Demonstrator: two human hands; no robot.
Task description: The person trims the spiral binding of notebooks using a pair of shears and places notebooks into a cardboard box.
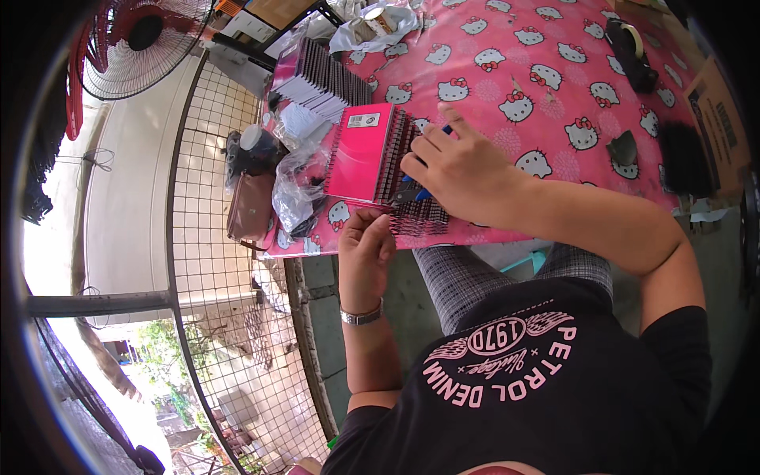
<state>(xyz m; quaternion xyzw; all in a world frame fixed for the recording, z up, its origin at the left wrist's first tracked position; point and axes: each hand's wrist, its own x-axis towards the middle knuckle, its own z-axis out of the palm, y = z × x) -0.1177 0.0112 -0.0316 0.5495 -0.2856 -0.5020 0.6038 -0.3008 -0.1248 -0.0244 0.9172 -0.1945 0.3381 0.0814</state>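
Note:
A bright pink spiral notebook (358,162) lies on top of other notebooks near the front edge of the table, its wire binding along the right side. My right hand (467,166) is closed around blue-handled pliers (422,195), with one finger raised. The dark jaws point left, close to the binding; whether they touch the wire I cannot tell. Below them, dark wire spirals (419,222) spread toward the table edge. My left hand (367,237) has its fingers bent together at the notebook's near edge; what they pinch is hidden.
A pink patterned cloth (491,59) covers the table. Behind the notebook stands a row of purple-covered notebooks (321,79); clear plastic bags (294,190) and a brown pouch (250,207) sit left. A tape dispenser (632,55) and cardboard box (716,119) are right. A fan (144,33) stands far left.

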